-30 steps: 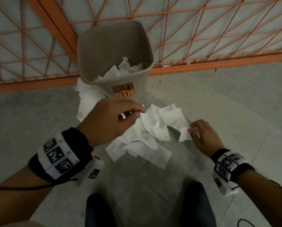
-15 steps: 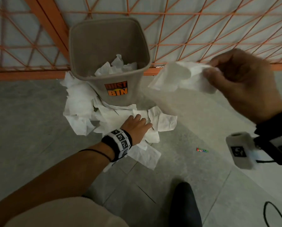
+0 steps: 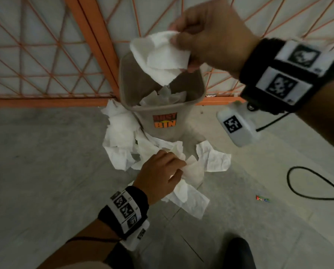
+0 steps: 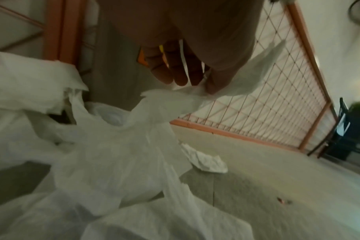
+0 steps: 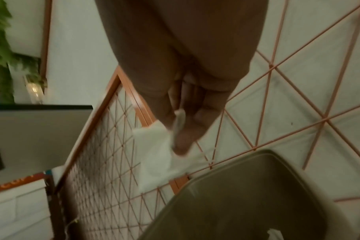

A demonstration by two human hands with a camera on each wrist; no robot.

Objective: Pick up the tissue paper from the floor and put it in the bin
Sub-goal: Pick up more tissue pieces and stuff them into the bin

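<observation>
Lying scattered across the lower left and centre of the head view, loose tissue sheets [image 3: 119, 136] cover the grey floor [image 3: 36, 171] around the foot of the bin. Just right of them, low in the frame, the left hand [image 3: 160, 175] reaches down onto the pile; the left wrist view shows its fingers [image 4: 175, 71] and thumb pinching a floor sheet [image 4: 170, 100] and drawing its edge up off the heap. At centre stands the bin [image 3: 199, 88], tan, with an orange label on its front wall and crumpled tissue already inside, set against an orange wire fence [image 3: 96, 45] that crosses the top of the picture. Directly above the bin's mouth, upper centre, hangs a crumpled held tissue [image 3: 160, 55], pinched between the thumb and fingers of the right hand [image 3: 210, 33]; the right wrist view shows it hanging above the bin's rim. Farther right, a black cable [image 3: 305, 187] loops on the floor.
</observation>
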